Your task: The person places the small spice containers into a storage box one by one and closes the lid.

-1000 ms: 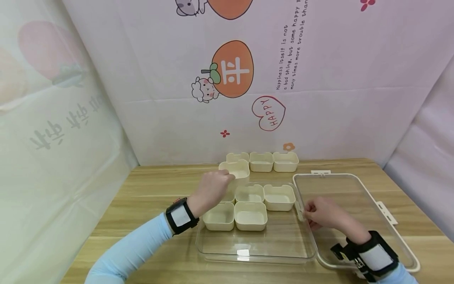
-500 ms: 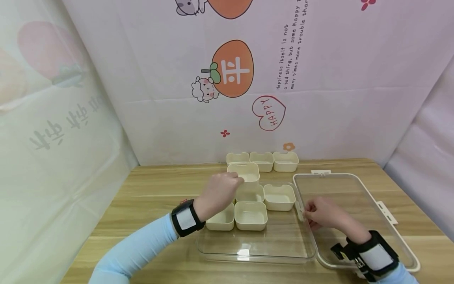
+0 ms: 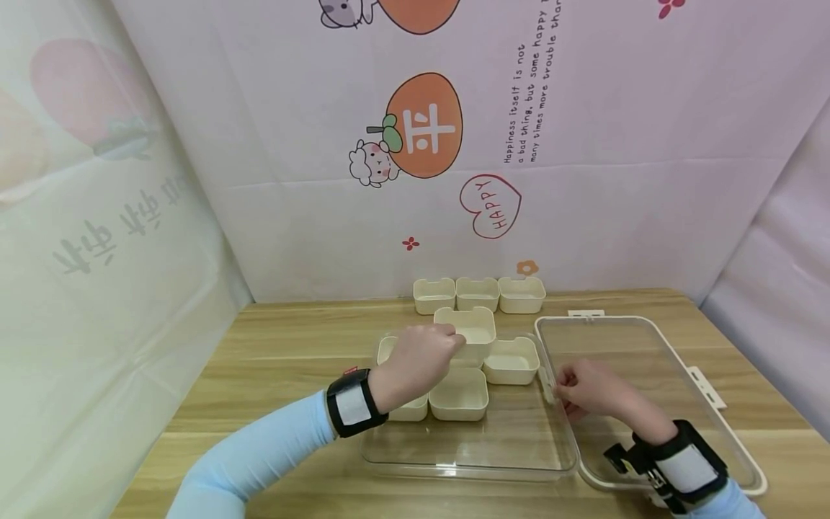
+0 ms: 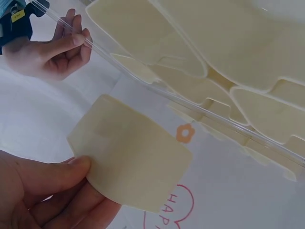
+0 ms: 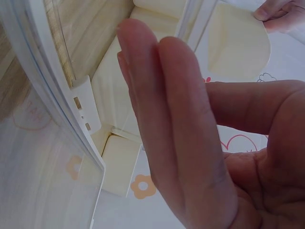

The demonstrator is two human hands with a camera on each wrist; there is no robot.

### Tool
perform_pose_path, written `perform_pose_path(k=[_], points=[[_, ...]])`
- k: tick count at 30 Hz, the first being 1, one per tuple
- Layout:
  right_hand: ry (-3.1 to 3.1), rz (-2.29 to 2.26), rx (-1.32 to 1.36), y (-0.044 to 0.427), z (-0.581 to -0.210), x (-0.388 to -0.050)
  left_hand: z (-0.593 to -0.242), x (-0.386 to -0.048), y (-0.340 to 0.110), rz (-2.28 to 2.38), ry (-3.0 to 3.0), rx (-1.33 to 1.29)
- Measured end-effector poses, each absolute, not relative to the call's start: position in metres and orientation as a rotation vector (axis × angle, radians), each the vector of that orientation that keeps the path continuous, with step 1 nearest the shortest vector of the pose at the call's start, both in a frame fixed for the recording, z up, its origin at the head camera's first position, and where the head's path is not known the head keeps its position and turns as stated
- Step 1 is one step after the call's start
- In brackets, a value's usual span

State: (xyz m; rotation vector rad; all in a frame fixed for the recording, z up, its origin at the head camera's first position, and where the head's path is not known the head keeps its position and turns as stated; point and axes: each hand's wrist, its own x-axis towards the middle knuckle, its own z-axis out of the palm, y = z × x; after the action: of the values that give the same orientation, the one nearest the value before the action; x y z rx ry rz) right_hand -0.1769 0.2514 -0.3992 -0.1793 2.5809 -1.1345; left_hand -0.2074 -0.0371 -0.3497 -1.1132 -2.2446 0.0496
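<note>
My left hand pinches a small cream plastic bin by its near side, thumb against fingers. That bin hangs above the clear storage box, tilted slightly, and hides part of the row beneath. Inside the box stand several similar bins, among them a front one and a right-hand one; my left hand covers some of the left ones. At the box's right wall, my right hand grips the rim between thumb and fingers; the exact contact is partly hidden.
A clear lid with white edging and side clips lies to the right, beside the box. Three more cream bins stand in a row at the table's back edge, before a printed cloth. The wooden table extends left of the box.
My left hand has carried the cream bin to the right and slightly nearer, uncovering the left bin of the back row. The right hand has stayed at the box's rim.
</note>
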Motion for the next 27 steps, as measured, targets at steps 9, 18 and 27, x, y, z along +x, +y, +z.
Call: perform_pose_path(k=[9,18,27], points=[[2.570,-1.139,-0.190,0.250,-0.398,-0.176,-0.346,-0.199,-0.025,0.069,-2.257,-1.178],[2.565,-1.149,-0.188,0.251,-0.398,-0.176,-0.343,-0.193,-0.011,0.077,-2.263,-1.229],[2.570,-1.137,-0.186,0.251,-0.396,-0.177,-0.344,-0.188,0.002,0.103,-2.288,-1.277]])
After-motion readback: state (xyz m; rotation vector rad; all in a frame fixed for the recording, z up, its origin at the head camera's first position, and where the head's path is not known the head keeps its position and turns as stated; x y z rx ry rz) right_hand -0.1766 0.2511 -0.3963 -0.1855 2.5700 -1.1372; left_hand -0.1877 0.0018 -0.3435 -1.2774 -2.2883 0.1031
